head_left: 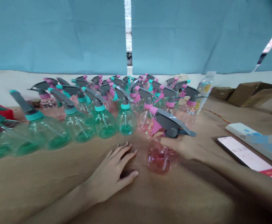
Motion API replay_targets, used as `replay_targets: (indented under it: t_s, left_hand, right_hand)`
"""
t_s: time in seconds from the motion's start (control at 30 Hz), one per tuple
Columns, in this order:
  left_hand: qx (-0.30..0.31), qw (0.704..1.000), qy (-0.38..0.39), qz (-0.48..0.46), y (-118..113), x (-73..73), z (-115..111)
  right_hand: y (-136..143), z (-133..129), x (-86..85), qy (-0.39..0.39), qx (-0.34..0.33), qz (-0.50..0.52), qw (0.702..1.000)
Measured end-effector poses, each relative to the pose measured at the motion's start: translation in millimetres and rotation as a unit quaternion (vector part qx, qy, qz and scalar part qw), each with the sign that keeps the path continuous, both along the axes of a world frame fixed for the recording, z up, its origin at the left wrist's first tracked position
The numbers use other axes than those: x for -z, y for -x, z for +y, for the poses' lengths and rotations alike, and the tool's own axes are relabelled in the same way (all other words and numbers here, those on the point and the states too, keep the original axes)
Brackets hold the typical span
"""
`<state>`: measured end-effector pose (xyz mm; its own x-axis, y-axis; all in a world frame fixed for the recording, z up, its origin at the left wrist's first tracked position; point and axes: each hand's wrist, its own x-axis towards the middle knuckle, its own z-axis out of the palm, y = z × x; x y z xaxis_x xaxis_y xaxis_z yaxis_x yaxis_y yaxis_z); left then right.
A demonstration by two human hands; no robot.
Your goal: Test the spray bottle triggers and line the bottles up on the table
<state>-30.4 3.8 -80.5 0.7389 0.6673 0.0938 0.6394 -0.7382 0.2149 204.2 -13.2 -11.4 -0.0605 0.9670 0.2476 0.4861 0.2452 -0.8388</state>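
My right hand [181, 144] is wrapped round the neck of a pink spray bottle [160, 160], below its grey sprayer head with a pink trigger and nozzle. The bottle stands upright, near the middle of the brown table [150, 199]. To its left, my left hand [111, 172] rests palm down with its fingers spread and nothing in it. Beyond my left hand stand green spray bottles with teal collars, among them one green bottle [126, 121]. Just behind the held bottle is another pink bottle [145, 119].
Several rows of pink and green sprayers fill the back. A clear drink bottle [204, 90] stands behind them at the right. Farther right are an open cardboard box [250, 93], a phone [248, 154] and a white box-like object [240, 127]. A blue cloth [56, 37] hangs behind.
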Motion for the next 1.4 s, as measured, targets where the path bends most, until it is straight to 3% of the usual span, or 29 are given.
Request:
replay_targets:
  t_s: [0.1,0.17,0.37,0.57,0.9,1.0,1.17,1.4]
  left_hand:
    - [0.002,1.000,-0.006,0.005,-0.4,0.1,0.5]
    - [0.004,1.000,-0.009,0.002,-0.4,0.4,0.3]
    - [0.007,1.000,-0.016,-0.003,0.2,0.4,-0.4]
    - [0.009,0.999,-0.028,-0.019,1.2,4.5,1.0]
    - [0.009,0.999,-0.037,0.002,-0.8,1.0,0.6]
    - [0.006,0.999,-0.047,0.000,-3.1,0.9,0.1]
    - [-0.001,0.999,-0.053,-0.012,-14.5,1.6,-3.8]
    - [0.035,0.999,-0.030,-0.007,-51.7,1.1,-14.0]
  right_hand:
    - [0.1,1.2,-1.7,0.021,-0.025,0.053,0.998]
    - [-0.1,1.7,-1.0,0.018,-0.032,0.037,0.999]
    - [-0.3,0.3,4.9,-0.034,0.013,-0.004,0.999]
    - [-0.8,-8.8,-3.3,-0.044,0.063,-0.072,0.994]
    - [-13.5,-21.0,-2.4,-0.008,-0.063,-0.057,0.996]
    - [-19.3,-26.8,-1.0,-0.011,-0.074,-0.080,0.994]
    - [-27.2,-36.0,6.3,-0.050,0.005,-0.141,0.989]
    - [-67.3,-56.1,14.3,-0.038,-0.001,-0.196,0.980]
